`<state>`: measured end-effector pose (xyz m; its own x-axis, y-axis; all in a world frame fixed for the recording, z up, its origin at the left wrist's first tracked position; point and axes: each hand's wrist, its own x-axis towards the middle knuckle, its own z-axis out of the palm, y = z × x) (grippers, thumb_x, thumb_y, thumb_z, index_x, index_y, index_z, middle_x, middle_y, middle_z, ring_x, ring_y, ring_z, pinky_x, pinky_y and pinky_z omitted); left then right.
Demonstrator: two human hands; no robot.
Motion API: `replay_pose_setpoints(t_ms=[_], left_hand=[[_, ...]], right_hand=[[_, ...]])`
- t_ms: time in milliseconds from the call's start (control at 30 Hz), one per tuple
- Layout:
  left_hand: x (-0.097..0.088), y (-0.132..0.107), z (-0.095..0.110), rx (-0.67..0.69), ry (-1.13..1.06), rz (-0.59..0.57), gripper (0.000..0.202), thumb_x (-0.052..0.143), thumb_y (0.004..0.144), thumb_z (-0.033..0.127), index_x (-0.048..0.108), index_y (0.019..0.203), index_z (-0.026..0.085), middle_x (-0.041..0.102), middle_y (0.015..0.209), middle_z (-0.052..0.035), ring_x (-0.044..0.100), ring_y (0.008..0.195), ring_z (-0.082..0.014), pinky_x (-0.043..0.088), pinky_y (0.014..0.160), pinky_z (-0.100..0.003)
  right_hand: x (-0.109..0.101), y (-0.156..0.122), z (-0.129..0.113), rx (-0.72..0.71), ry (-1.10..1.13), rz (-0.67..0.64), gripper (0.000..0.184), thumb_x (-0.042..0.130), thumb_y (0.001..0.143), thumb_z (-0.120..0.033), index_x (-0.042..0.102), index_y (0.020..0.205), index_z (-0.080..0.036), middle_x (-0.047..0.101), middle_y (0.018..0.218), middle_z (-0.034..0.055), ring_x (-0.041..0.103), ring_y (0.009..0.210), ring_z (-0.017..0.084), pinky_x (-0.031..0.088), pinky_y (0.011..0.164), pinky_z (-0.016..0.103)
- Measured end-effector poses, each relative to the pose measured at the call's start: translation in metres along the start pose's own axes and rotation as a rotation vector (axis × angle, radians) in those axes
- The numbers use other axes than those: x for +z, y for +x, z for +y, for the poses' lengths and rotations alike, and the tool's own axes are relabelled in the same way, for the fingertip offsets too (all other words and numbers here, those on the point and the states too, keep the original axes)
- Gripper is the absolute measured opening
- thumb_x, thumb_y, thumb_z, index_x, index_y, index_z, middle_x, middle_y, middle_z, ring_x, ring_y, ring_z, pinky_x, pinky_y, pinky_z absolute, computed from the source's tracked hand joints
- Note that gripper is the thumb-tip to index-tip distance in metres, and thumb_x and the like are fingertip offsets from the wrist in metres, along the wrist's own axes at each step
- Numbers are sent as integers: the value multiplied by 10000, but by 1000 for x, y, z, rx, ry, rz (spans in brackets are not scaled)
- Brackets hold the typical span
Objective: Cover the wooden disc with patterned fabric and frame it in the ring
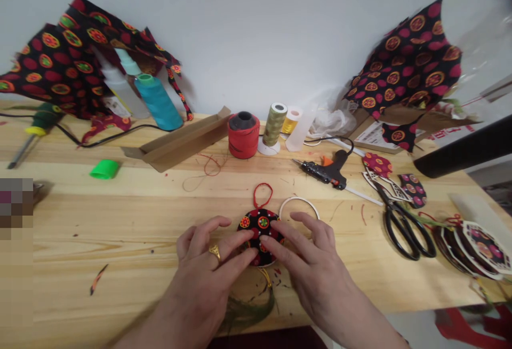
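Observation:
A round ornament covered in black fabric with red and flowered spots (262,231) lies flat on the wooden table. It has a red cord loop (263,195) at its top and a green tassel (254,306) below. My left hand (208,269), a gold ring on one finger, presses its fingertips on the ornament's left side. From the right, my right hand (316,258) rests thumb and fingertips on the fabric. The fingers of both hands are spread, with neither wrapped around it. A thin pale ring (299,209) lies just behind my right hand, partly covered by it.
Black scissors (404,226) and a glue gun (326,170) lie to the right, near finished round ornaments (474,247). Thread spools, including a red one (243,136), stand along the wall beside a long cardboard tray (184,143). A screwdriver (34,130) lies far left.

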<state>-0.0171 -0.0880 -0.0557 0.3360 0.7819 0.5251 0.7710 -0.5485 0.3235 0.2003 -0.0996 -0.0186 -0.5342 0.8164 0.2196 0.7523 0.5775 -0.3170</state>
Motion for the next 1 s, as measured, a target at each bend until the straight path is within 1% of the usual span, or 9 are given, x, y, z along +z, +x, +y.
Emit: replay_pose_setpoints(t_ms=[133,333,467,500,533,567,667,800,1000], left_hand=[[0,0,-3,30,-25,7,325,551,869,119,715,962,383,759,985,65,491,1081,-246,346,838,-420],[-2,3,-4,105,-65,-22,317,530,861,84,681,1005,324,760,1027,35,482,1077,-286,303,831,-449],[-5,7,0,31,-109,16,324,487,873,78,687,942,323,763,1021,49,512,1065,-280,297,851,-460],[-5,7,1,32,-114,-2,341,480,865,69,688,954,325,757,1039,54,512,1076,-276,297,860,-456],[-6,7,1,54,-110,-53,350,494,854,68,684,990,328,746,1075,59,505,1095,-271,300,865,-445],[-7,7,2,72,-111,-49,342,509,847,74,683,994,328,747,1070,61,506,1093,-266,303,862,-434],[-7,6,3,30,-134,0,315,500,866,89,683,963,327,756,1036,52,508,1087,-260,300,868,-437],[-7,5,4,10,-144,-40,338,480,871,74,674,986,325,748,1069,38,492,1118,-276,297,881,-463],[-9,6,2,38,-127,-65,342,483,869,74,674,1000,326,746,1078,37,494,1119,-271,297,880,-457]], right_hand=[[2,1,1,-8,-42,23,529,418,827,26,553,1274,-224,542,1348,26,336,1223,334,323,941,509],[-2,2,1,-8,-13,30,509,418,839,17,565,1258,-232,550,1345,15,345,1216,327,336,941,507],[-6,-2,3,6,67,92,482,394,872,27,547,1273,-191,542,1341,56,319,1251,301,367,969,473],[-6,-4,3,2,73,105,468,394,875,27,550,1267,-175,548,1332,69,315,1256,301,372,970,472],[-7,-6,4,-7,74,107,456,397,876,26,555,1259,-163,555,1326,76,314,1258,305,376,969,476],[-7,-8,4,-18,73,102,448,400,877,25,559,1253,-157,561,1323,77,314,1257,310,380,965,482],[-6,-12,4,-44,63,74,445,399,878,23,555,1260,-144,571,1326,75,314,1249,326,395,943,500],[-4,-15,5,-56,33,60,489,387,847,63,546,1273,-117,576,1332,70,308,1243,342,404,924,514],[-2,-20,7,-80,-20,34,516,395,829,77,538,1292,-100,555,1365,60,309,1242,362,386,922,526]])
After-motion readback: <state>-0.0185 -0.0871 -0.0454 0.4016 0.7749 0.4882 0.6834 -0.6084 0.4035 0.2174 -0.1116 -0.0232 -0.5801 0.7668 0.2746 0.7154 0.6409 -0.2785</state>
